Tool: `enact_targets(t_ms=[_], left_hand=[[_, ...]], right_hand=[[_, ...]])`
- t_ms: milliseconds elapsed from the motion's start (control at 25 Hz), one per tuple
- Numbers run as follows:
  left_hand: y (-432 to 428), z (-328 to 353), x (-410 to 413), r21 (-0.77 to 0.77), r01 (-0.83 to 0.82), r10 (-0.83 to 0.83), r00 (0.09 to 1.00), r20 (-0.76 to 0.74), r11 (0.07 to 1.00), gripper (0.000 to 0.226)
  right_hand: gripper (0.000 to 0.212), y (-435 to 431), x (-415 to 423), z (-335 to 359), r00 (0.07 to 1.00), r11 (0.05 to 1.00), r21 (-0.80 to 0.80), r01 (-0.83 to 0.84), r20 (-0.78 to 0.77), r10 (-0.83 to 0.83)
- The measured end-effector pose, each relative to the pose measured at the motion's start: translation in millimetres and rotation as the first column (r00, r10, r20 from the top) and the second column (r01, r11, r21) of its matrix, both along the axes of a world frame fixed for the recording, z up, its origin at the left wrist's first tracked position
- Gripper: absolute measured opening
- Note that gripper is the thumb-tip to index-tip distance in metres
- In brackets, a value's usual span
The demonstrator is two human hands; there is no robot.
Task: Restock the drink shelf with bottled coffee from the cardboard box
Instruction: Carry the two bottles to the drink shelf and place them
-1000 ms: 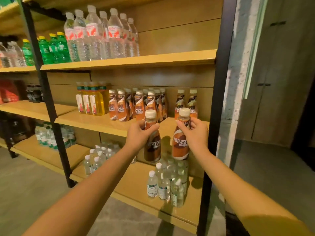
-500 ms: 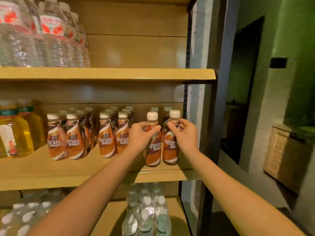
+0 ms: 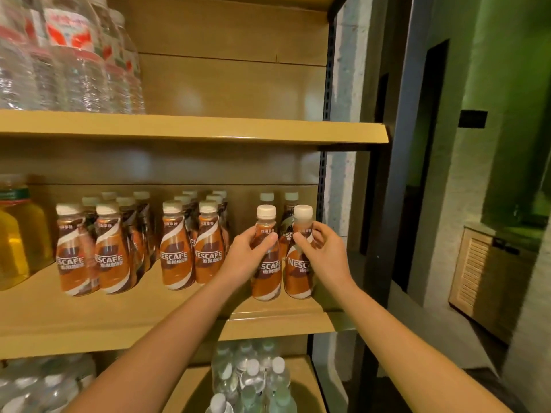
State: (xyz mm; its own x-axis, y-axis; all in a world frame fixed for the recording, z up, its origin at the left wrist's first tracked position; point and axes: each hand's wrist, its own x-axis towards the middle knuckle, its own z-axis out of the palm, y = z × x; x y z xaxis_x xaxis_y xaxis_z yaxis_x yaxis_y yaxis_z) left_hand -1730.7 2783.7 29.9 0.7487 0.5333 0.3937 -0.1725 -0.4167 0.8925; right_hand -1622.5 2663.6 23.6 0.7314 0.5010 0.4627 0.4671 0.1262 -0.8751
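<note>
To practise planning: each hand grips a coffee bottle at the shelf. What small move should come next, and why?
Probably let go: left bottle in the left hand and right bottle in the right hand seem to stand upright on the shelf.

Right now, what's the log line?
step: shelving | left hand: holds left bottle | right hand: holds right bottle | bottles: upright on shelf

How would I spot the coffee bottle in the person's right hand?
Look at the middle wooden shelf, lined with orange-brown coffee bottles. At its right end, the left hand and right hand each grip one. Yours is the rightmost bottle, nearest the shelf's end.
</note>
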Motion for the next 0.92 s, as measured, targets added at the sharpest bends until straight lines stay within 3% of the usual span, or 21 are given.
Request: enact_targets(t_ms=[80, 200, 280, 520, 680, 920], left_hand=[[0.4, -17.6, -7.5, 0.05, -0.01, 0.014, 0.997, -0.078, 0.999, 0.038], [-3.9, -53.8, -20.7, 0.402, -0.135, 0.251, 0.935, -0.251, 0.906, 0.043], [-5.8, -69.7, -19.7, 0.576, -0.202, 0.409, 0.876, -0.255, 0.792, 0.041], [2.6, -72.4, -4.4, 0.655, -0.25, 0.567, 0.755, -0.33, 0.713, 0.046], [6.7, -69.3, 9.6, 0.669, -0.26, 0.603, 0.717, -0.35, 0.697, 0.049], [25.8, -66.2, 36.6, 0.676, -0.29, 0.635, 0.695, -0.339, 0.678, 0.05]], right_hand=[[0.072, -16.1, 0.1, -15.8, 1.0, 0.987, -0.156, 0.023, 0.023, -0.019], [0.055, -37.6, -5.9, -54.5, 0.911, 0.835, -0.486, 0.258, 0.411, -0.042], [0.051, -34.9, -4.8, -71.0, 0.82, 0.737, -0.533, 0.415, 0.57, -0.05], [0.052, -16.3, 3.8, -67.7, 0.808, 0.676, -0.564, 0.474, 0.584, -0.079], [0.043, -2.6, 12.7, -61.0, 0.825, 0.681, -0.555, 0.477, 0.549, -0.131], [0.051, 29.6, 37.5, -59.6, 0.833, 0.664, -0.578, 0.474, 0.539, -0.126]])
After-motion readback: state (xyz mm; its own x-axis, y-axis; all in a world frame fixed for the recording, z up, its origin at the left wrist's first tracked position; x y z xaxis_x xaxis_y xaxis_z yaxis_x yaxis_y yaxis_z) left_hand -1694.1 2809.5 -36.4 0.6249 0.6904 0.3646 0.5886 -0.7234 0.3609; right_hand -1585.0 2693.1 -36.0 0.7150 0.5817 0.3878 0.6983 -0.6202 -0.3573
